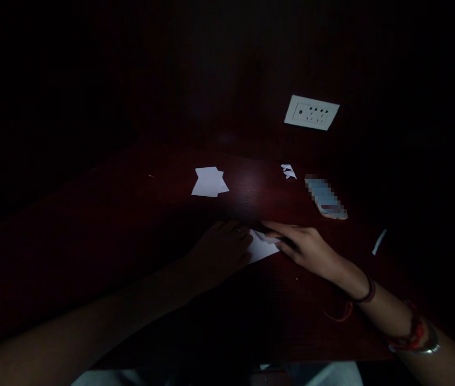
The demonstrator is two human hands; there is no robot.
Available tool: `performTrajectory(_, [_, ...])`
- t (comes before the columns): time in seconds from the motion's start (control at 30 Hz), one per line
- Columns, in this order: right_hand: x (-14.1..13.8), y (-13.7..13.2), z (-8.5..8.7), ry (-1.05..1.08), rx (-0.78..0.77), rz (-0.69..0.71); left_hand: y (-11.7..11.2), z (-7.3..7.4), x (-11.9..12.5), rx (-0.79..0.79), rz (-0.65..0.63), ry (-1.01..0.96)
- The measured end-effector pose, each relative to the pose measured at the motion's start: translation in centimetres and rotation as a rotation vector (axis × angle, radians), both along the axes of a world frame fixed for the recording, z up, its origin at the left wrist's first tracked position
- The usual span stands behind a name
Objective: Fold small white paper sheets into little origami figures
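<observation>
A piece of white paper (262,250) with a folded upper edge lies on the dark red table between my two hands. My left hand (223,246), wearing a ring, is closed over its left part, fingers curled and pressed down on it. From the right, my right hand (301,242) grips the folded edge with its thumb and fingers, the index finger reaching along the top. Shadow hides part of the left fingers. Farther back lie white paper pieces (208,182), overlapping each other. A small folded paper shape (289,171) sits to their right.
A phone (327,198) with a blurred screen lies on the table (163,214) beyond my right hand. A thin paper strip (379,242) is at the far right. A white wall socket (311,112) is set in the dark back panel. Surroundings are very dark.
</observation>
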State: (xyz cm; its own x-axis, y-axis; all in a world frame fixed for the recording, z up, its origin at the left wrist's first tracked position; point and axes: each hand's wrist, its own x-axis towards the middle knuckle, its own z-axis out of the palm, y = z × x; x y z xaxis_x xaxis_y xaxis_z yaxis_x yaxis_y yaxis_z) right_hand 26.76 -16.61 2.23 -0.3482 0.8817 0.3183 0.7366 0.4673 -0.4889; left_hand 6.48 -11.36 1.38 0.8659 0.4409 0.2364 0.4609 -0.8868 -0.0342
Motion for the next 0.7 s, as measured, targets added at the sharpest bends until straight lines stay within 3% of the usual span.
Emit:
performTrajectory(0.2, [0.31,0.08,-0.49,-0.164,0.067,0.176,-0.15,0.06,-0.17,0.016,0.066,0.024])
performTrajectory(0.53, [0.43,0.41,-0.18,-0.151,0.033,0.202,-0.21,-0.49,-0.4,0.004,0.074,0.0])
performTrajectory(0.7, [0.25,0.46,-0.28,-0.172,0.052,0.219,-0.41,-0.06,-0.2,-0.009,0.113,-0.015])
